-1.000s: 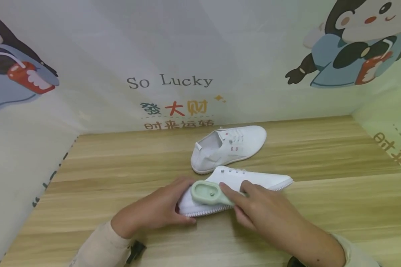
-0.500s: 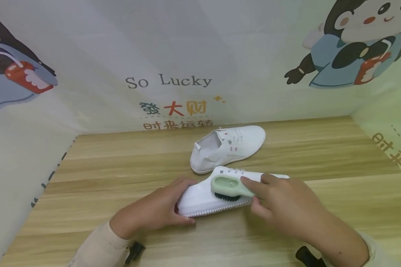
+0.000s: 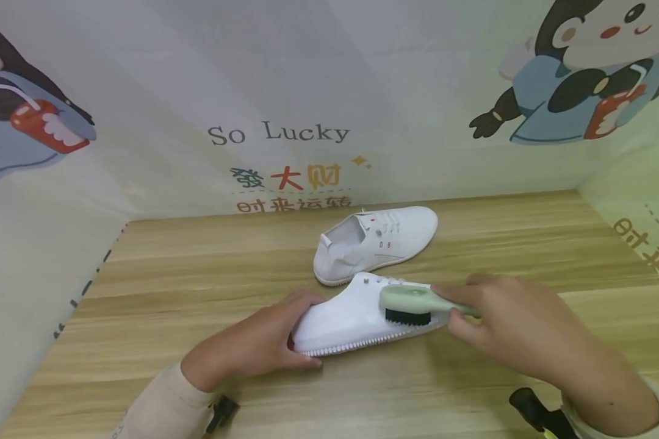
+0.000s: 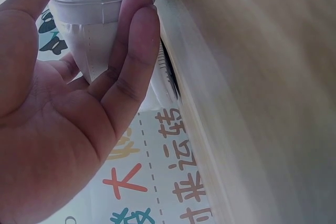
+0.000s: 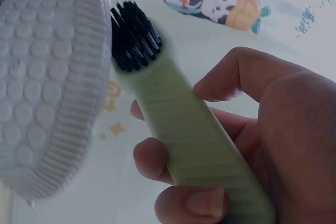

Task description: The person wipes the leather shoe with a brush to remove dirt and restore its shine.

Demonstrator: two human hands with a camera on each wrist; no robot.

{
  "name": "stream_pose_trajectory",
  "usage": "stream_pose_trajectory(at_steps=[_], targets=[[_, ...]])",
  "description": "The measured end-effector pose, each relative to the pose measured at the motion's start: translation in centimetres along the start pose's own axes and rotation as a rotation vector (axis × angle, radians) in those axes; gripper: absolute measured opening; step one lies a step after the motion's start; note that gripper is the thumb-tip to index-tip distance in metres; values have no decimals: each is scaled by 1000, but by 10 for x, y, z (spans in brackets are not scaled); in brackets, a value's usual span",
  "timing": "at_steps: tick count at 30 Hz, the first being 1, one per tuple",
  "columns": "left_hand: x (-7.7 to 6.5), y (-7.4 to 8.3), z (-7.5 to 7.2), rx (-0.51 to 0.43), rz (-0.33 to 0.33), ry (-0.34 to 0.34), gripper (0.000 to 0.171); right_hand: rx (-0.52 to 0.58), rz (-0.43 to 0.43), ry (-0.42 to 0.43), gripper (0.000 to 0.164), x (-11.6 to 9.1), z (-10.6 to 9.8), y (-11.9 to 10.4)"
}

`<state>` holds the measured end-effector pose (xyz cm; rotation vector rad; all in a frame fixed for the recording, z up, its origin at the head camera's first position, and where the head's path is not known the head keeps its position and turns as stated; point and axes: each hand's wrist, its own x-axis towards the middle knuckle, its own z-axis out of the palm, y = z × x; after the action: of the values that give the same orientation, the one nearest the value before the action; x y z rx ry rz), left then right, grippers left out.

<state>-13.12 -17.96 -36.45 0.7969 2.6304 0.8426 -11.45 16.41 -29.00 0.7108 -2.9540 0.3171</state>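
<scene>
A white shoe (image 3: 335, 326) lies tipped on its side, its sole edge toward the person. The left hand (image 3: 258, 338) grips its heel end; in the left wrist view the fingers (image 4: 128, 72) curl round the heel. In the right hand (image 3: 516, 323) is a pale green brush (image 3: 409, 300) with black bristles (image 3: 408, 317), set against the shoe's side near the toe. The right wrist view shows fingers and thumb wrapped round the ribbed brush handle (image 5: 194, 135), beside the shoe's studded sole (image 5: 47, 77).
A second white shoe (image 3: 406, 235) with laces stands upright just behind the first. The wood-grain table (image 3: 198, 262) meets printed white walls (image 3: 417, 91) at the back and both sides. Black wrist-camera parts (image 3: 532, 408) hang below the right forearm.
The right hand has slid the brush rightward along the shoe's side, from near the heel toward the toe. The left hand and both shoes have stayed in place.
</scene>
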Motion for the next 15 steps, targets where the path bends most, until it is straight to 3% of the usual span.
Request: stream_pose_trajectory(at_steps=[15], targets=[[1, -1, 1, -10, -7, -4, 81, -21, 61, -42, 37, -3, -10, 16]])
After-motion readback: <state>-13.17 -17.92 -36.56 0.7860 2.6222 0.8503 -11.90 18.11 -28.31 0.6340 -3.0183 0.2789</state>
